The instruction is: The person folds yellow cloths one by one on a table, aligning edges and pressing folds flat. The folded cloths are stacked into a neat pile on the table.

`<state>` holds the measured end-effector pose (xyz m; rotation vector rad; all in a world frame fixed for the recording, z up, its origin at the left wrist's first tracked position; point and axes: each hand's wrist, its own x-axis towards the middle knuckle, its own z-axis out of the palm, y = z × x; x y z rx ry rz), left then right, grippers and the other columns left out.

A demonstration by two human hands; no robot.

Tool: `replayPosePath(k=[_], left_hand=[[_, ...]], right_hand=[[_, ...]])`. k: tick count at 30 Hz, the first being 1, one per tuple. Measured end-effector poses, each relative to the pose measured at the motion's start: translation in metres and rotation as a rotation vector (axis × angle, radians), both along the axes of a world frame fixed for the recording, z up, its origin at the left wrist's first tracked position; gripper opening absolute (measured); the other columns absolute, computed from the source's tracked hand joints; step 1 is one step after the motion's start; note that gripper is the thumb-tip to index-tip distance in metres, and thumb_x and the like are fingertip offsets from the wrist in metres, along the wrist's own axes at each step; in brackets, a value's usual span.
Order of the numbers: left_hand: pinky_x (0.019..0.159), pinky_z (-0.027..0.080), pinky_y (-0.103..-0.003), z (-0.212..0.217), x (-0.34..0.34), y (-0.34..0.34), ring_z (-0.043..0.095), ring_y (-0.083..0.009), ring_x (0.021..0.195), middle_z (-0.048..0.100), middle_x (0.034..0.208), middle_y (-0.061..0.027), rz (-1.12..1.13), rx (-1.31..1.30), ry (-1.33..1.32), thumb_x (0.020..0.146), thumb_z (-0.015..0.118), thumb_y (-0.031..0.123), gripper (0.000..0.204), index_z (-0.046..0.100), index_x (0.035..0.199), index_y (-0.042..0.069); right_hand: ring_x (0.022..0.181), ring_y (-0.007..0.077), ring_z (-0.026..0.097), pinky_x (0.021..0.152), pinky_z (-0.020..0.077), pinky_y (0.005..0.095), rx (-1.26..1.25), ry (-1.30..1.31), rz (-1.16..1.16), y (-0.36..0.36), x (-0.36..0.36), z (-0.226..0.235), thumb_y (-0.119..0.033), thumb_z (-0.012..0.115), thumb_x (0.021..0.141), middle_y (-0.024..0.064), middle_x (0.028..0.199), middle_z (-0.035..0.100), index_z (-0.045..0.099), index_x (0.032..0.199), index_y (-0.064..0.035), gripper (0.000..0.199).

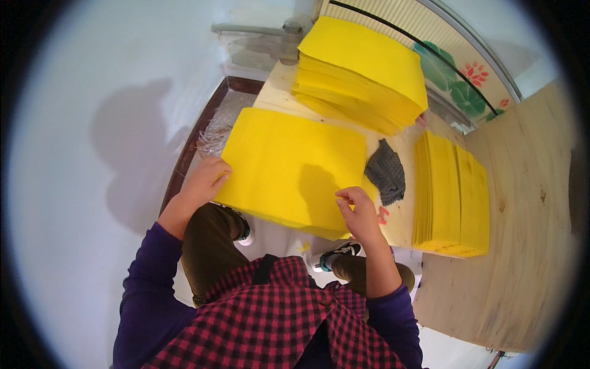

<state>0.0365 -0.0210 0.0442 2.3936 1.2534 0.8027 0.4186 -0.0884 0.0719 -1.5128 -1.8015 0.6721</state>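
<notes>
A low stack of yellow felt-like sheets [276,147] lies on the pale wooden table in front of me. My left hand [204,180] is at the stack's left edge, its bent fingers and thumb closed on the rim of a yellow sheet. Over the near right corner is my right hand [359,212], its fingers bent and the thumb a little apart, with nothing visible between them. A dark grey knitted cloth [387,172] lies just right of the stack.
A taller yellow stack [362,67] stands behind, and more yellow sheets [452,194] stand at the right beside a wooden board [510,215]. A clear jar [292,42] is at the far left corner. Clear plastic wrap [215,132] lies by the wall.
</notes>
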Motion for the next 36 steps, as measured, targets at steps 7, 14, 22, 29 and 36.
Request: replayPosePath(k=[7, 14, 22, 29, 36], left_hand=[[0.086, 0.042, -0.041, -0.02, 0.017, 0.081, 0.053, -0.0337, 0.1, 0.057, 0.1, -0.0137, -0.035, -0.025, 0.183, 0.081, 0.062, 0.007, 0.014, 0.058, 0.094, 0.003], [0.082, 0.045, -0.043, -0.016, 0.026, 0.12, 0.056, -0.0344, 0.094, 0.059, 0.096, -0.014, -0.045, 0.142, -0.012, 0.083, 0.06, 0.009, 0.011, 0.06, 0.092, 0.003], [0.081, 0.044, -0.042, -0.026, -0.01, 0.08, 0.054, -0.034, 0.093, 0.058, 0.092, -0.0136, -0.139, -0.051, -0.021, 0.081, 0.06, 0.008, 0.01, 0.058, 0.088, 0.002], [0.082, 0.044, -0.041, -0.018, 0.002, 0.119, 0.054, -0.0342, 0.093, 0.057, 0.092, -0.0129, -0.155, 0.115, 0.065, 0.082, 0.06, 0.01, 0.011, 0.058, 0.089, 0.002], [0.081, 0.044, -0.043, -0.023, 0.01, 0.079, 0.055, -0.0331, 0.095, 0.059, 0.093, -0.0118, -0.2, -0.031, 0.054, 0.08, 0.061, 0.01, 0.011, 0.061, 0.09, 0.004]], right_hand=[[0.099, 0.0392, 0.054, 0.09, 0.0419, 0.0444, 0.095, -0.341, -0.122, 0.053, -0.008, -0.043, -0.013, 0.064, 0.081, 0.02, 0.102, 0.061, 0.063, 0.098, -0.0003, 0.022], [0.104, 0.0384, 0.053, 0.091, 0.0415, 0.0453, 0.03, -0.29, -0.179, 0.06, -0.007, -0.025, -0.012, 0.062, 0.083, 0.0213, 0.104, 0.059, 0.061, 0.103, 0.0006, 0.024], [0.109, 0.0384, 0.052, 0.097, 0.0401, 0.0426, 0.085, -0.446, -0.063, 0.052, -0.005, -0.036, -0.011, 0.06, 0.086, 0.0202, 0.111, 0.058, 0.059, 0.109, 0.0, 0.025], [0.11, 0.0375, 0.052, 0.096, 0.0406, 0.0413, 0.032, -0.415, -0.138, 0.081, 0.006, -0.023, -0.012, 0.059, 0.087, 0.02, 0.112, 0.058, 0.06, 0.108, 0.0013, 0.025], [0.109, 0.0384, 0.051, 0.096, 0.0404, 0.0426, -0.039, -0.345, -0.047, 0.063, 0.009, -0.033, -0.012, 0.058, 0.087, 0.0212, 0.114, 0.058, 0.06, 0.107, 0.0019, 0.024]])
